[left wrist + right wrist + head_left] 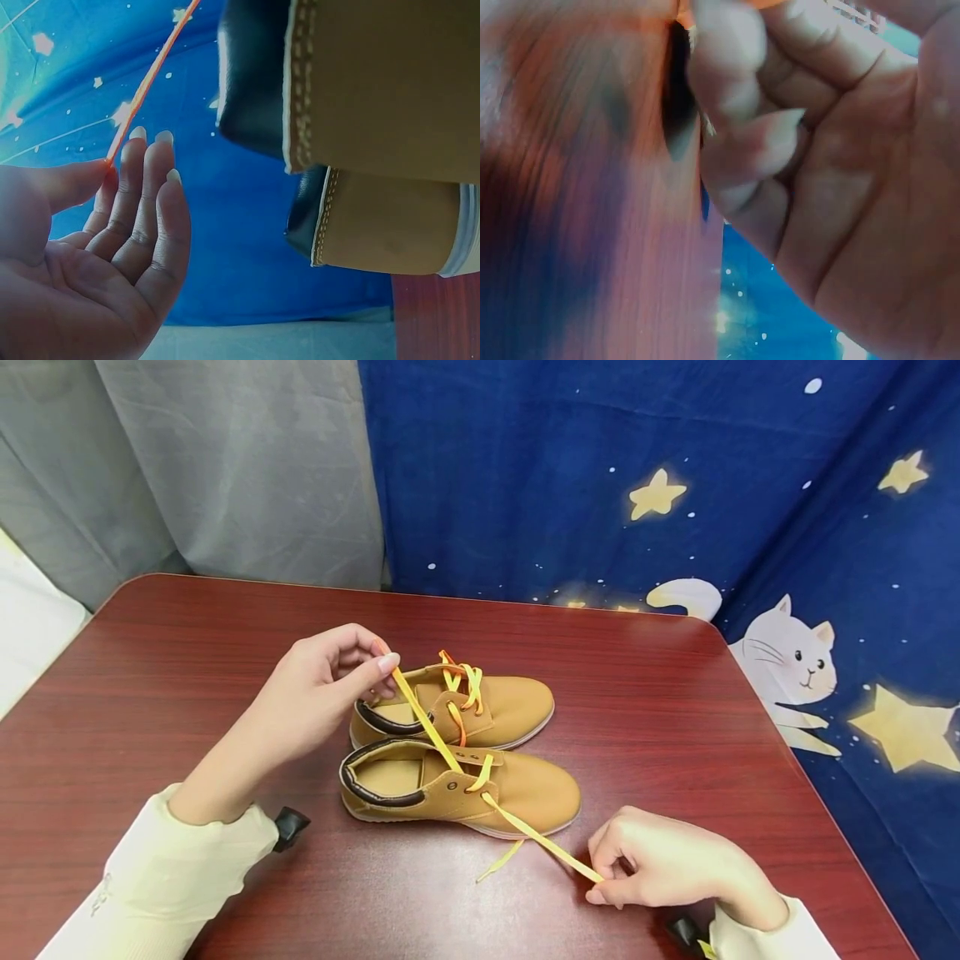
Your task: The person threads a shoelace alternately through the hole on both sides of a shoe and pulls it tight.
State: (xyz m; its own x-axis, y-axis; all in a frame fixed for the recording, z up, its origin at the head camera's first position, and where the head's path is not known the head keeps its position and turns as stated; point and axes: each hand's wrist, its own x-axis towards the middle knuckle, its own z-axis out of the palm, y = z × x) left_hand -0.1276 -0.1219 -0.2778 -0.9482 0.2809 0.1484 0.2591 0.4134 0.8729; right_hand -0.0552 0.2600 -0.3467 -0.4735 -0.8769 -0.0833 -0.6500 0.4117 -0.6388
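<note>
Two tan shoes lie side by side on the table, toes to the right. The nearer shoe [540, 785] has a yellow shoelace [429, 724] threaded through some of its eyelets. Above that shoe's heel side, my left hand [322, 689] pinches one length of the lace between thumb and index finger and holds it taut; the lace looks orange in the left wrist view. To the right of the toe, low over the table, my right hand [660, 860] grips another length with curled fingers. A loose lace tip [501, 862] lies in front of the shoe.
The farther shoe [521, 702] sits right behind the nearer one, its lace crossed through the eyelets. Both rest on a dark red wooden table [360, 893]. A grey curtain [255, 468] and a blue star-patterned curtain [510, 477] hang behind the table.
</note>
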